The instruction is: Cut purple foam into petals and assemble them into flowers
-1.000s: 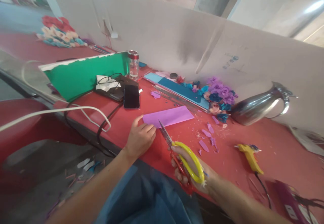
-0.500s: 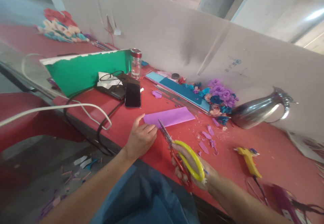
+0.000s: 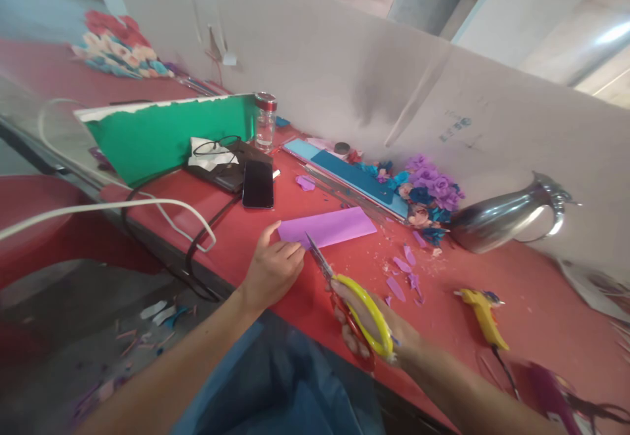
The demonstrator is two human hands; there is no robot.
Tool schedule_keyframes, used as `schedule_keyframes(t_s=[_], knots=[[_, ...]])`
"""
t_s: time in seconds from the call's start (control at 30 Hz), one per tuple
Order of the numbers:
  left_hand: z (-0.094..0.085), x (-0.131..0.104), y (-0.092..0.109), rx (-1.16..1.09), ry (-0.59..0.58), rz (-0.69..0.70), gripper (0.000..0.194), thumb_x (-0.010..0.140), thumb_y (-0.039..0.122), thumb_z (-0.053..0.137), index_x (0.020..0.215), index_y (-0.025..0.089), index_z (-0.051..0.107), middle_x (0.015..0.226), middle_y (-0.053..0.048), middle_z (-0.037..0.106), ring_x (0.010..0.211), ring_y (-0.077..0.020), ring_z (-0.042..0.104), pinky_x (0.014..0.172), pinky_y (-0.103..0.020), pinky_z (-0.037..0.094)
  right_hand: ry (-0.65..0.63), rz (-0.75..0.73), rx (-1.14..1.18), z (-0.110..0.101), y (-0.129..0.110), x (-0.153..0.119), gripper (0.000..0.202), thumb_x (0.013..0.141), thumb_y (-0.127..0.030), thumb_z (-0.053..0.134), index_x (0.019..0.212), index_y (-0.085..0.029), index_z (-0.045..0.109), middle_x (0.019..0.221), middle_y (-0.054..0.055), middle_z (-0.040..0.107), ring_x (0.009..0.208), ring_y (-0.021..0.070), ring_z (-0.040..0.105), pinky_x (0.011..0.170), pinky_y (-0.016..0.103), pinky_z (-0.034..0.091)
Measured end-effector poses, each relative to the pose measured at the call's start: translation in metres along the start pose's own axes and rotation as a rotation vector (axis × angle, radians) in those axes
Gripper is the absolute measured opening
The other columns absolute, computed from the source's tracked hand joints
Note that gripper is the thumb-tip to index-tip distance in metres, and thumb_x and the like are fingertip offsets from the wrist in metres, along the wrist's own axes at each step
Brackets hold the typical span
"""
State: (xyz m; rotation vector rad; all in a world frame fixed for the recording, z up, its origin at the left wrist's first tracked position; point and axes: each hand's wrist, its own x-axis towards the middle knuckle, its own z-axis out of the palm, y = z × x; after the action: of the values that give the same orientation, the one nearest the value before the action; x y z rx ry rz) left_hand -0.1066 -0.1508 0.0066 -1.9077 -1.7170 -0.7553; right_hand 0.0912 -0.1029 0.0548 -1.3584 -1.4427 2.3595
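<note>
A folded strip of purple paper [image 3: 335, 226] lies on the red table in front of me. My left hand [image 3: 276, 266] grips its left end, thumb at the upper corner and fingers at the lower edge. In my right hand [image 3: 355, 323] is a pair of scissors [image 3: 364, 310] with one yellow and one red handle. Their blades look closed and point up and left, with the tip over the paper's lower left part, beside my left fingertips. I cannot tell whether the tip touches the paper.
Purple scraps [image 3: 395, 289] lie right of the paper. A phone [image 3: 258, 184], a glass bottle [image 3: 265, 123] and a green board [image 3: 172, 134] stand or lie behind. Paper flowers [image 3: 436, 186], a metal jug [image 3: 502, 215] and a yellow glue gun [image 3: 481, 317] are right; a white cable [image 3: 123, 205] crosses left.
The scissors and my right hand have shifted slightly left. The purple paper has moved slightly left too. My left hand stays at the paper's end.
</note>
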Motion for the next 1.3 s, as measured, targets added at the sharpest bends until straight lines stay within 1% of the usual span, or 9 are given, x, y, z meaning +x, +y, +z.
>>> schedule_keyframes(t_s=[0.17, 0.4, 0.5, 0.6, 0.8, 0.93, 1.03, 1.13, 1.3], knots=[[0.003, -0.003, -0.001, -0.011, -0.024, -0.017, 0.022, 0.088, 0.014, 0.044, 0.075, 0.021, 0.060, 0.068, 0.003, 0.063, 0.062, -0.0130, 0.058, 0.109, -0.051, 0.029, 0.020, 0.048, -0.036, 0.001, 0.004, 0.002, 0.048, 0.073, -0.065, 0.060, 0.085, -0.023, 0.043, 0.059, -0.009, 0.048, 0.031, 0.0053, 0.046, 0.027, 0.015, 0.028], [0.003, -0.003, -0.001, -0.049, -0.021, -0.035, 0.021, 0.087, 0.013, 0.045, 0.074, 0.021, 0.060, 0.068, 0.003, 0.063, 0.062, -0.0130, 0.058, 0.109, -0.050, 0.030, 0.056, 0.095, 0.009, -0.002, -0.002, 0.001, 0.036, 0.079, -0.055, 0.057, 0.081, -0.021, 0.046, 0.054, -0.007, 0.049, 0.030, 0.0067, 0.046, 0.028, 0.016, 0.031], [0.001, 0.000, -0.001, -0.069, 0.002, -0.027, 0.022, 0.086, 0.013, 0.045, 0.074, 0.022, 0.060, 0.068, 0.003, 0.064, 0.060, -0.0127, 0.058, 0.108, -0.050, 0.033, 0.037, 0.094, 0.014, -0.006, -0.006, 0.002, 0.029, 0.082, -0.049, 0.055, 0.088, -0.022, 0.049, 0.054, -0.007, 0.050, 0.032, 0.0070, 0.047, 0.029, 0.015, 0.031], [-0.001, 0.001, -0.001, -0.077, 0.038, -0.021, 0.022, 0.086, 0.012, 0.045, 0.075, 0.022, 0.061, 0.067, 0.003, 0.065, 0.059, -0.0120, 0.058, 0.106, -0.049, 0.034, 0.026, 0.075, -0.002, -0.011, -0.008, 0.008, 0.031, 0.083, -0.050, 0.055, 0.099, -0.024, 0.052, 0.058, -0.007, 0.051, 0.034, 0.0069, 0.049, 0.030, 0.014, 0.031], [0.006, -0.002, -0.004, -0.207, 0.033, -0.071, 0.017, 0.085, 0.011, 0.048, 0.079, 0.021, 0.061, 0.077, -0.001, 0.069, 0.074, -0.0147, 0.064, 0.098, -0.040, 0.045, 0.046, 0.072, -0.075, -0.006, -0.016, 0.016, 0.038, 0.082, -0.058, 0.053, 0.099, -0.023, 0.052, 0.056, -0.008, 0.048, 0.031, 0.0061, 0.044, 0.028, 0.015, 0.029], [0.009, -0.003, -0.008, -0.353, -0.027, -0.149, 0.016, 0.084, 0.010, 0.048, 0.082, 0.020, 0.061, 0.083, -0.003, 0.069, 0.082, -0.0155, 0.065, 0.081, -0.030, 0.052, 0.074, 0.075, -0.191, 0.000, -0.022, 0.013, 0.033, 0.087, -0.053, 0.046, 0.079, -0.021, 0.047, 0.053, -0.008, 0.044, 0.026, 0.0057, 0.039, 0.025, 0.017, 0.025], [0.008, -0.002, -0.008, -0.374, -0.058, -0.166, 0.016, 0.083, 0.010, 0.049, 0.081, 0.020, 0.062, 0.083, -0.004, 0.068, 0.083, -0.0162, 0.065, 0.076, -0.028, 0.052, 0.085, 0.065, -0.245, 0.001, -0.021, 0.013, 0.036, 0.087, -0.053, 0.046, 0.071, -0.021, 0.041, 0.052, -0.008, 0.043, 0.025, 0.0051, 0.037, 0.024, 0.017, 0.025], [0.007, -0.001, -0.008, -0.368, -0.068, -0.161, 0.017, 0.084, 0.011, 0.048, 0.078, 0.020, 0.061, 0.080, -0.003, 0.068, 0.081, -0.0160, 0.064, 0.076, -0.027, 0.052, 0.067, 0.054, -0.206, -0.003, -0.016, 0.015, 0.034, 0.085, -0.054, 0.049, 0.077, -0.022, 0.043, 0.053, -0.009, 0.044, 0.026, 0.0049, 0.039, 0.025, 0.016, 0.026], [0.010, -0.002, -0.008, -0.382, -0.033, -0.167, 0.018, 0.083, 0.010, 0.049, 0.078, 0.021, 0.062, 0.078, -0.002, 0.068, 0.079, -0.0152, 0.065, 0.078, -0.028, 0.052, 0.044, 0.095, -0.133, -0.011, -0.017, 0.022, 0.037, 0.082, -0.058, 0.052, 0.096, -0.025, 0.048, 0.053, -0.010, 0.046, 0.028, 0.0057, 0.042, 0.028, 0.015, 0.029]])
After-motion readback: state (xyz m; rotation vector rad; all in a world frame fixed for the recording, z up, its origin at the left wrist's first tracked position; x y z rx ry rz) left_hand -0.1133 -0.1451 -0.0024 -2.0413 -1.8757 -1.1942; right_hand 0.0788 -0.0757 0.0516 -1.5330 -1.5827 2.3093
